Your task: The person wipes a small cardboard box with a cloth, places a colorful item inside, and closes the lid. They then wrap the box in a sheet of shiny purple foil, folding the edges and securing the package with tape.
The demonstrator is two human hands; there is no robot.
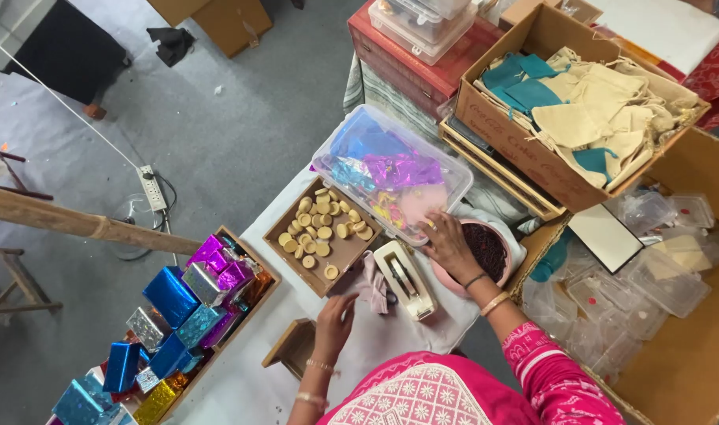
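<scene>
While my right hand (pixel 452 245) reaches forward over the table (pixel 391 334), its fingers lie spread and loosely curved at the near edge of the clear plastic bin (pixel 391 169) — touching the bin's rim or the foil just inside it, I cannot tell which. Nothing is visibly pinched in that hand. The bin holds crumpled foil sheets (pixel 391 169) in purple, blue and pink. Beneath my right wrist sits a round pink container (pixel 485 252) with a dark filling, partly covered by the hand.

My left hand (pixel 333 324) rests lower, on the white cloth covering the table, fingers together and pointing toward a pale pink scrap of cloth (pixel 370 285); the fingertips are at its near edge. Whether they grip it cannot be determined.

Between the two hands stands a cream tape dispenser (pixel 407 279), lying diagonally, just beside the pink container. To its left is a shallow cardboard tray (pixel 322 244) of small round tan discs (pixel 316 220), touching the clear bin's near-left side.

Further left, a wooden crate (pixel 241 303) holds foil-wrapped boxes (pixel 206 279) — purple, silver and blue — with more wrapped boxes beside it. At upper right, a cardboard box (pixel 525 157) contains cream and teal drawstring pouches (pixel 588 110).
</scene>
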